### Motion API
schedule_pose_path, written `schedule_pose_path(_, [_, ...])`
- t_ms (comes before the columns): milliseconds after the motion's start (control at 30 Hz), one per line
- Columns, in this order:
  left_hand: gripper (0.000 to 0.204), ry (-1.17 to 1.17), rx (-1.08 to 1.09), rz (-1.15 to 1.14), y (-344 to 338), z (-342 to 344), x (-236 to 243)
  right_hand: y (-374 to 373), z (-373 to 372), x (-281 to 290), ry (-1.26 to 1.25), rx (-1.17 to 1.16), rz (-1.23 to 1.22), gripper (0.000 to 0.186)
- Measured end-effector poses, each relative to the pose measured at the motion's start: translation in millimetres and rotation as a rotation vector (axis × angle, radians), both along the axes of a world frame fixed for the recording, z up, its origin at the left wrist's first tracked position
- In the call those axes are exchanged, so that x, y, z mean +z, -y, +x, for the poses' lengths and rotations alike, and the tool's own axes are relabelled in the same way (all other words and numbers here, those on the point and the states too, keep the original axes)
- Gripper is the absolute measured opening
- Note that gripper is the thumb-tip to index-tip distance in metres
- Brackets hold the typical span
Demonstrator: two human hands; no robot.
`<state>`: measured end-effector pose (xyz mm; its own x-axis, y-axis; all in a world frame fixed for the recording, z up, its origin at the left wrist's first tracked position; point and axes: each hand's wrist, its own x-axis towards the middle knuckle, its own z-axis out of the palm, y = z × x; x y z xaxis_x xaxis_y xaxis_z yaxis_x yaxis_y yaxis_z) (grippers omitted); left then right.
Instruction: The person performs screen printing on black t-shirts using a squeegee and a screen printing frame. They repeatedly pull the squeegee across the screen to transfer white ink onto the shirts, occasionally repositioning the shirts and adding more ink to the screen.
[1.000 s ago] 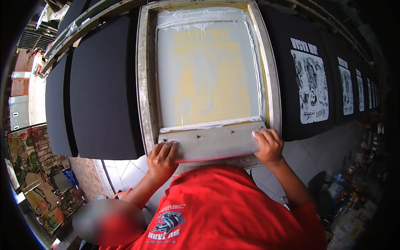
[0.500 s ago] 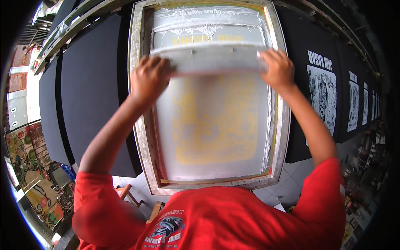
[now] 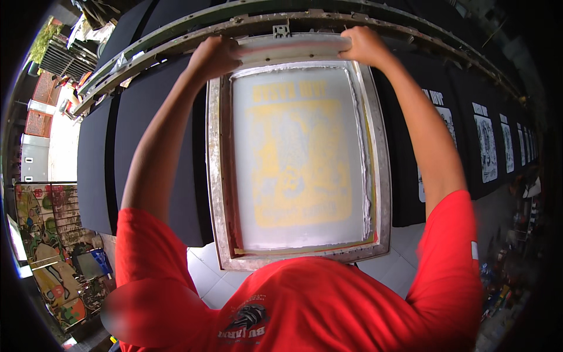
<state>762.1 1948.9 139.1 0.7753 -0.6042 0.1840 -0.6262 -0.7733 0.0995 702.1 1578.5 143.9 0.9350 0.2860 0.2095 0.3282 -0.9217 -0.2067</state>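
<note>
Both my hands are closed on the ends of a wide pale squeegee (image 3: 293, 51) at the far end of a screen-printing frame (image 3: 383, 188). My left hand (image 3: 216, 56) grips its left end and my right hand (image 3: 365, 46) its right end. The frame's mesh (image 3: 302, 237) carries a yellow stencil of lettering above a large picture. White ink (image 3: 368, 214) lies thick along the right inner edge, with a thinner line across the far edge. The squeegee's lower blade and any ink in front of it are hard to make out.
Black fabric panels (image 3: 155, 152) lie on both sides of the frame. Those on the right bear white prints (image 3: 485, 149). Metal rails (image 3: 193, 29) run across beyond the frame, with a small bracket (image 3: 281, 30). Painted boards (image 3: 56, 252) stand at the lower left, and pale floor tiles (image 3: 208, 276) show below.
My hands have pushed the squeegee away from me, from over the upper mesh to the frame's far end. The whole stencil now shows. The view has shifted as well.
</note>
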Motion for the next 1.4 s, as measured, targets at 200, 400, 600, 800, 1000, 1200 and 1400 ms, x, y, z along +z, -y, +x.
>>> schedule_pose_path(200, [0.015,0.032,0.081,-0.181,-6,-137,19,-19,-125,14,0.200,-0.059,0.017,0.023])
schedule_pose_path(400, [0.026,-0.020,0.000,-0.199,-43,-329,1,-53,-325,-8,0.216,-0.046,0.082,0.027])
schedule_pose_path(600, [0.026,0.013,0.027,-0.254,-68,-469,-63,-85,-469,-52,0.147,-0.126,0.082,0.032])
schedule_pose_path(800, [0.029,0.070,0.044,-0.245,-70,-504,-93,-89,-496,-97,0.292,-0.099,0.059,0.034])
schedule_pose_path(1000, [0.048,-0.025,0.029,-0.249,-70,-507,-88,-94,-507,-91,0.187,-0.103,0.153,0.045])
schedule_pose_path(1200, [0.060,0.010,0.164,-0.470,-89,-509,-81,-85,-521,-91,0.294,-0.248,0.376,0.060])
schedule_pose_path(1400, [0.044,-0.645,0.847,-1.079,-162,-471,-168,-7,-498,-173,-0.168,-0.774,0.972,0.046])
